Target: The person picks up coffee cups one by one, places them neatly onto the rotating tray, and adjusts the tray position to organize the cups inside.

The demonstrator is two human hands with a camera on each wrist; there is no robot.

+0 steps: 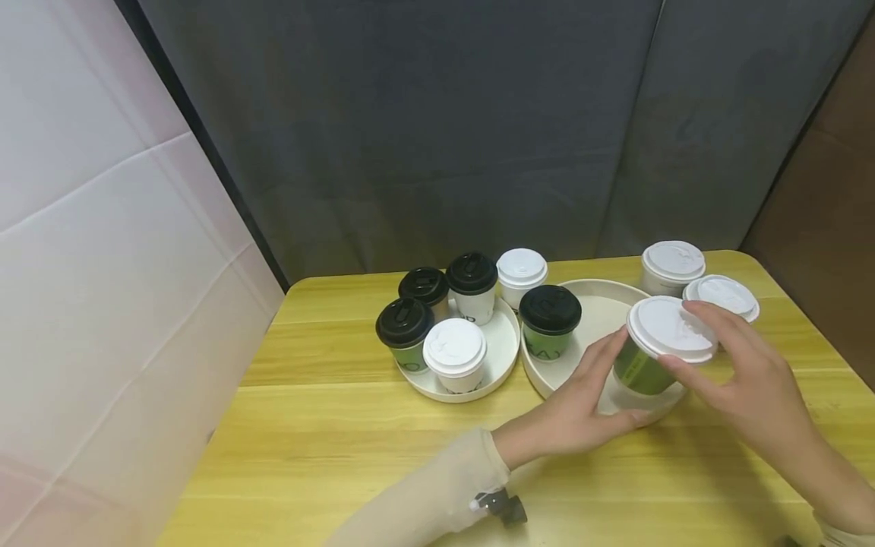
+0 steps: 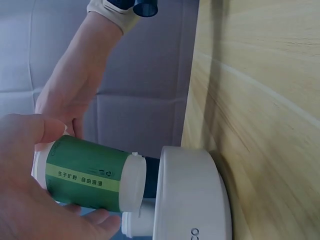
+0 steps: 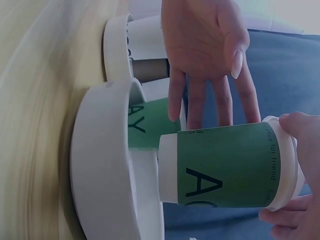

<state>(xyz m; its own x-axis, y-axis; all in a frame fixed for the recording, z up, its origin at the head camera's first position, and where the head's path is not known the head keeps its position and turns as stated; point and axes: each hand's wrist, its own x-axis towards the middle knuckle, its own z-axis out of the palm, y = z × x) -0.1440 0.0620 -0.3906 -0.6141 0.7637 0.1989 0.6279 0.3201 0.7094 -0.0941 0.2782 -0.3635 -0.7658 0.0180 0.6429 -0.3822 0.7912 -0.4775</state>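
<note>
My right hand (image 1: 759, 380) holds a green-sleeved paper coffee cup (image 1: 642, 372) by its white lid, thumb and fingers on opposite sides of the rim. The cup hangs upright over the front right of a round, cream, raised-rim tray (image 1: 604, 308). Beside the cup is my left hand (image 1: 570, 414), palm turned toward it; the right wrist view shows its fingers (image 3: 224, 102) straight and spread, partly hidden by the cup. On the tray's left side stands a green coffee cup with a black lid (image 1: 551, 319).
Left of the tray, a smaller round plate (image 1: 504, 346) carries several lidded cups, including a white-lidded one (image 1: 454, 353). Another white-lidded cup (image 1: 522, 273) stands behind, between plate and tray. Two more white-lidded cups, one at the back (image 1: 673, 266) and one nearer (image 1: 723, 295), stand at the right.
</note>
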